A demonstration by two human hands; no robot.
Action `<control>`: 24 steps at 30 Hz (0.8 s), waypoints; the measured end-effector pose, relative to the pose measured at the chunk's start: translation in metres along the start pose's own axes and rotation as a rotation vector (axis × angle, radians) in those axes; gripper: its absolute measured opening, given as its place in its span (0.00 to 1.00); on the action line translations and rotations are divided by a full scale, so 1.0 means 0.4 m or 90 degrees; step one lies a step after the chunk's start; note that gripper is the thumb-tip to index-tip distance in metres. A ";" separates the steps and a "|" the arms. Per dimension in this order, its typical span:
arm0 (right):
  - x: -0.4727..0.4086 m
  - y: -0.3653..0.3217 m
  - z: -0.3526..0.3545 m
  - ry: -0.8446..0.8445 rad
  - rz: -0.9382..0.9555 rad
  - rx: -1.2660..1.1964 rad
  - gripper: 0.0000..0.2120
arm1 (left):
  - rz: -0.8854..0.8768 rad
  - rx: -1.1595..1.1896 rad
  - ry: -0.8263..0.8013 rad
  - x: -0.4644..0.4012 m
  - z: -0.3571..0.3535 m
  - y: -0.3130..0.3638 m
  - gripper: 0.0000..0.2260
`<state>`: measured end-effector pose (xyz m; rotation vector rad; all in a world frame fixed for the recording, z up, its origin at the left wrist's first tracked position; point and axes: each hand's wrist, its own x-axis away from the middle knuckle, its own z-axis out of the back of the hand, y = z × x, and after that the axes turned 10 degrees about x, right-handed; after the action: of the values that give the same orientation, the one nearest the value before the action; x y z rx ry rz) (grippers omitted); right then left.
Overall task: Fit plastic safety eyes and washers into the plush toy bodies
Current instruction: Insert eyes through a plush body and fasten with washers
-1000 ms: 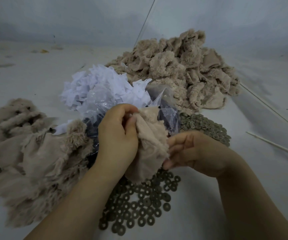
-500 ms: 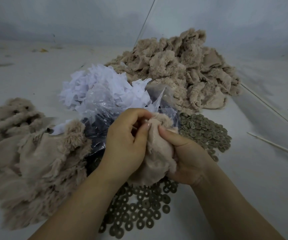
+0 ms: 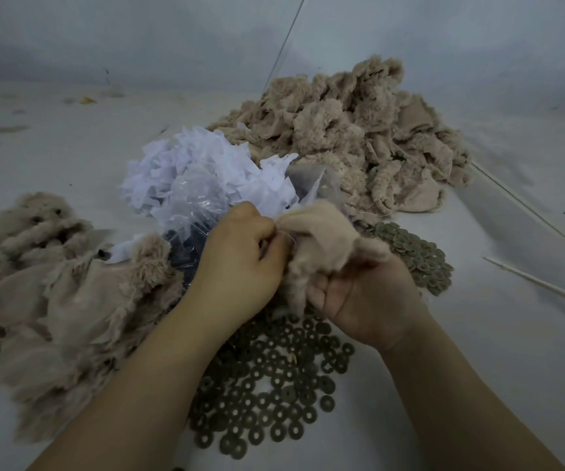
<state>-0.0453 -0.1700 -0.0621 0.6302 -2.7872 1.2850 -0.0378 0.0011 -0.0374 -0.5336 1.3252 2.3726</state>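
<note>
A beige plush toy body (image 3: 322, 243), turned inside out, is bunched between both hands at the centre of the view. My left hand (image 3: 240, 263) pinches its left edge with curled fingers. My right hand (image 3: 369, 300) grips it from below and from the right. Whether an eye or washer sits between the fingers is hidden. Several dark ring washers (image 3: 274, 392) lie spread on the table under my wrists. More washers (image 3: 413, 256) are heaped just right of the plush. A clear plastic bag with dark eyes (image 3: 189, 239) lies behind my left hand.
A pile of beige plush bodies with eyes fitted (image 3: 53, 287) lies at the left. A bigger heap of plush bodies (image 3: 352, 137) sits at the back right. White fabric scraps (image 3: 203, 175) lie behind the bag. Thin white sticks (image 3: 542, 283) lie at the right on the white table (image 3: 498, 351).
My right hand came up from the washers and closed around the plush body from below. Both hands moved a little right and closer together on it.
</note>
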 end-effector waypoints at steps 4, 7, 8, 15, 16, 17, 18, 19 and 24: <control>0.011 0.014 -0.020 -0.100 0.025 0.129 0.29 | 0.017 -0.021 -0.013 -0.009 -0.009 0.010 0.19; 0.018 0.024 -0.029 -0.108 0.058 0.184 0.25 | 0.021 -0.005 -0.047 -0.007 -0.010 0.006 0.16; 0.015 0.029 -0.034 -0.075 0.067 0.192 0.25 | 0.029 0.012 -0.059 -0.005 -0.011 0.004 0.15; 0.005 0.055 -0.053 0.095 0.042 0.129 0.21 | 0.175 0.261 -0.015 0.015 -0.025 -0.014 0.17; 0.004 0.058 -0.057 0.097 0.037 0.126 0.22 | 0.196 0.304 0.010 0.017 -0.030 -0.018 0.17; 0.002 0.061 -0.057 0.103 0.038 0.125 0.21 | 0.196 0.312 0.035 0.020 -0.034 -0.020 0.16; 0.000 0.065 -0.057 0.110 0.042 0.126 0.20 | 0.177 0.286 0.054 0.025 -0.038 -0.020 0.16; 0.000 0.068 -0.054 0.117 0.047 0.133 0.19 | 0.145 0.256 0.066 0.032 -0.041 -0.020 0.14; 0.005 0.066 -0.050 0.155 0.065 0.160 0.21 | 0.051 0.150 0.031 0.064 -0.054 -0.020 0.16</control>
<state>-0.0597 -0.1407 -0.0675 0.3130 -2.5140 1.6253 -0.0529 -0.0103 -0.0665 -0.4798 1.6496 2.2357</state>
